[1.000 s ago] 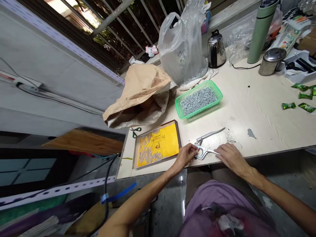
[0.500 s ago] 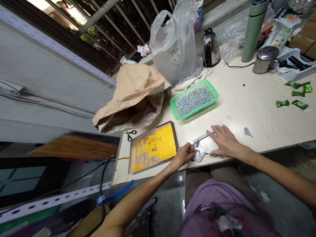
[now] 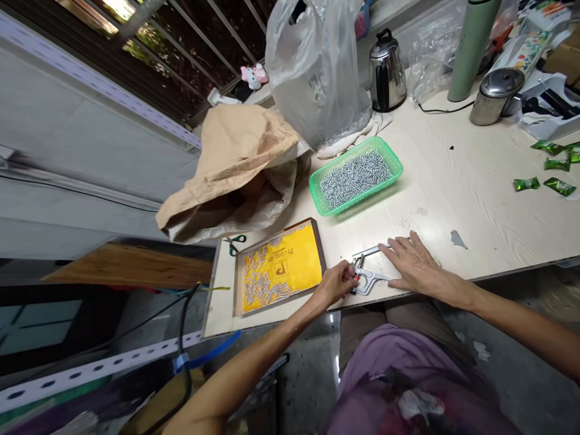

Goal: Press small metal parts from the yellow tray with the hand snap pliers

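Note:
A silver metal tool (image 3: 368, 281) with two long arms, a loop-shaped part and a dark coil spring (image 3: 359, 262) lies near the table's front edge. At its left end my left hand (image 3: 336, 285) is closed in a pinch beside the spring. A bit of red shows by the fingertips; what they pinch is too small to make out. My right hand (image 3: 414, 266) lies flat with fingers spread over the tool's right end, touching its upper arm and hiding part of it. Left of my left hand, a shallow tray (image 3: 322, 244) lined with yellow sheet (image 3: 301, 260) holds many small silver pins (image 3: 265, 290).
Behind the tool stands a green basket (image 3: 319, 208) full of small metal pins. A brown paper bag (image 3: 244, 139), scissors (image 3: 234, 243), a plastic bag (image 3: 312, 90), a kettle (image 3: 387, 72), a metal cup (image 3: 493, 99) and green-wrapped sweets (image 3: 526, 183) are on the table.
The view has shifted slightly. Both hands stay at the tool in nearly the same pose; my left fingers still pinch at its left end.

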A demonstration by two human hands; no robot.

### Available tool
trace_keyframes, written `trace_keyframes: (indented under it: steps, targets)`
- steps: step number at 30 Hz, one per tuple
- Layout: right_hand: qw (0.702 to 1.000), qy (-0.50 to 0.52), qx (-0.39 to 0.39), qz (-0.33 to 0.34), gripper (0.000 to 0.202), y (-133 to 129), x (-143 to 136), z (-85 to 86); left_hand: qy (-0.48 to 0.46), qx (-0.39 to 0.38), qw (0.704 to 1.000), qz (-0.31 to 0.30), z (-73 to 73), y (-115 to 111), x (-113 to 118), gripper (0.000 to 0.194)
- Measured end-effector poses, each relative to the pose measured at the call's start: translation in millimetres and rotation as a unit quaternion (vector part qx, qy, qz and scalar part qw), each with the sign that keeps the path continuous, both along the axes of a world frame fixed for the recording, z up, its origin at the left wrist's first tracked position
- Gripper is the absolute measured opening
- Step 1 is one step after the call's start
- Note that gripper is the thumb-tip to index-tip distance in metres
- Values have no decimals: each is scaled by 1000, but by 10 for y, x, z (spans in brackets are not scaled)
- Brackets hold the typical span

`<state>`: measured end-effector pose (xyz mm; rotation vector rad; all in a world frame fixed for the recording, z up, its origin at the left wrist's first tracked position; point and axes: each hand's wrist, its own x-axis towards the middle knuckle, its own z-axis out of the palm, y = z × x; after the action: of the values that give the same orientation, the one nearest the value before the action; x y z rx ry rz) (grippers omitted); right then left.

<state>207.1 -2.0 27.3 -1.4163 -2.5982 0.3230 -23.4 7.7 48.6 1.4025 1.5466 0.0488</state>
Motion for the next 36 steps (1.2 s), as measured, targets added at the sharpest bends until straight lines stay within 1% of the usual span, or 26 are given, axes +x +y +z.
trace_keyframes:
  steps: [5,9,11,13,14,15,17,19,21,23,25,27,30,33,35,36]
  targets:
    - [999,32,1,1,61,-58,3,-23,-39,-10,999,28,-13,-32,-14,23]
    - [999,46,-12,15,41,-79,8,33,-44,4,999,28,-45,-61,-61,21]
    - [998,55,-13,20,31,-89,8,67,-15,53,998,11,-37,-85,-83,15]
    - [998,64,-13,23,25,-103,5,84,21,149,988,-28,-15,-110,-73,8]
    - [997,68,-12,23,24,-112,3,82,33,203,977,-60,-4,-120,-48,8]
    - [997,70,-12,21,23,-122,-1,71,39,252,962,-100,2,-125,-9,10]
    - [997,72,-6,16,26,-147,-8,27,37,322,925,-195,-8,-114,102,25]
    - [998,69,7,5,34,-178,-9,-29,29,357,890,-282,-44,-71,227,44]
    - [998,66,21,-8,47,-210,5,-69,25,364,869,-334,-88,-8,322,57]
    - [998,52,21,-22,63,-235,39,-73,29,352,862,-364,-117,53,370,64]
    - [999,29,8,-41,77,-247,86,-45,42,340,858,-383,-123,94,388,67]
    - [998,12,-6,-56,82,-247,133,-5,51,338,853,-394,-116,115,407,69]
    - [998,11,-19,-58,79,-236,187,48,47,340,846,-409,-114,145,478,73]
    - [997,9,-14,-70,75,-216,218,94,54,328,837,-434,-125,213,576,74]
    - [997,-1,-13,-73,70,-190,230,128,61,326,830,-449,-124,272,635,71]
    - [997,-9,-15,-69,65,-170,234,145,64,327,825,-456,-120,302,660,66]
